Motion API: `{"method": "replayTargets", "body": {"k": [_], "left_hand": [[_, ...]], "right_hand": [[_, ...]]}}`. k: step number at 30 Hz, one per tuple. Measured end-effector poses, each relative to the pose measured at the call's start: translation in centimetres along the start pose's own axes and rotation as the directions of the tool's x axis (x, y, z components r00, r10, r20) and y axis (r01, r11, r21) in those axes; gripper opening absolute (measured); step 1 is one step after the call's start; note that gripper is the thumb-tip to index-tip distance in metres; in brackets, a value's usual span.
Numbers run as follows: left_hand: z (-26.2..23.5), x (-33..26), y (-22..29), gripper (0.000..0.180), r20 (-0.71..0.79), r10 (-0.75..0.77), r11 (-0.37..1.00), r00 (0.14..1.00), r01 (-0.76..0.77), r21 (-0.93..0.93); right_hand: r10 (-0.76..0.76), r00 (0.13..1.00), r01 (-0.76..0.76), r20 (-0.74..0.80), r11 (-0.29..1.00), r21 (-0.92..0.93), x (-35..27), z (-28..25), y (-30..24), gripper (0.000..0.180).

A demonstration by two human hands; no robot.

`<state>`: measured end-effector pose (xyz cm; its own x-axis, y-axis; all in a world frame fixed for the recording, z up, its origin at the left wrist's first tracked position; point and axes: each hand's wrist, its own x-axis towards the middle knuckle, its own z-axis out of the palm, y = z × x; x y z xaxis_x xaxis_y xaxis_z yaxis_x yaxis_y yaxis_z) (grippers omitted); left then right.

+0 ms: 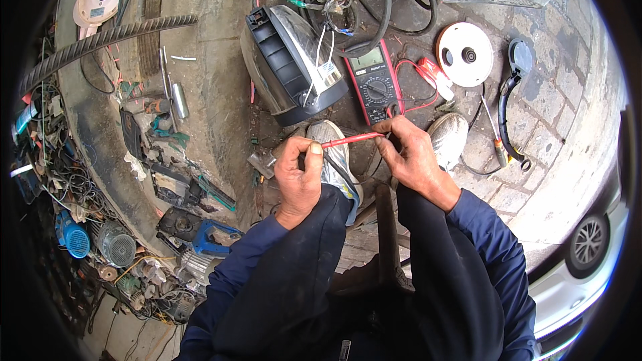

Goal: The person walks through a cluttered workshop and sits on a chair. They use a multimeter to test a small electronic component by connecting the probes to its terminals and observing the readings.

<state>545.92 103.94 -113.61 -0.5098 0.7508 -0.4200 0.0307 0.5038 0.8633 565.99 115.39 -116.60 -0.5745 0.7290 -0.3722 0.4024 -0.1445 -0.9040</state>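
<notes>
Hands meet just below the multimeter (376,83): the left hand (299,174) is pinched shut on one end of a red test probe (353,139), and the right hand (411,154) is closed on its other end, nearest the meter. This looks like readying the probe; the next move likely calls for bringing its tip to the dismantled kettle (294,60), left of the meter.

Both forearms, sleeved in dark blue, are extended forward from the lower edge. Left hand (298,172): fingers curled shut, thumb raised on top. Right hand (409,154): fingertips pinched together, wrist bent inward. The hands are held near, not touching.
</notes>
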Motion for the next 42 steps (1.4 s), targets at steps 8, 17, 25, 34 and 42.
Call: {"method": "replayTargets", "body": {"k": [8, 17, 25, 34, 42], "left_hand": [[0.06, -0.05, 0.21, 0.011, 0.010, -0.005, 1.000, 1.000, 0.005, -0.015], [0.10, -0.13, 0.14, 0.011, 0.083, -0.106, 0.988, 0.991, 0.115, -0.108], [0.27, -0.19, 0.37, 0.017, 0.120, -0.135, 0.974, 0.983, 0.154, -0.163], [0.23, -0.05, 0.34, 0.019, 0.127, -0.136, 0.971, 0.983, 0.158, -0.178], [0.03, 0.03, 0.16, 0.017, 0.143, -0.080, 0.993, 0.986, 0.091, -0.073]], "right_hand": [[-0.111, 0.994, 0.111, 0.011, 0.994, -0.020, 0.21, -0.13, -0.25, 0.020], [-0.175, 0.985, 0.174, -0.010, 0.984, -0.021, 0.22, 0.01, -0.19, 0.016], [-0.182, 0.983, 0.182, -0.004, 0.983, -0.019, 0.13, -0.02, 0.07, 0.016], [-0.180, 0.984, 0.179, 0.008, 0.983, 0.042, 0.12, -0.15, 0.08, 0.013], [-0.163, 0.986, 0.163, 0.033, 0.987, 0.011, 0.14, -0.16, 0.47, 0.013]]}}
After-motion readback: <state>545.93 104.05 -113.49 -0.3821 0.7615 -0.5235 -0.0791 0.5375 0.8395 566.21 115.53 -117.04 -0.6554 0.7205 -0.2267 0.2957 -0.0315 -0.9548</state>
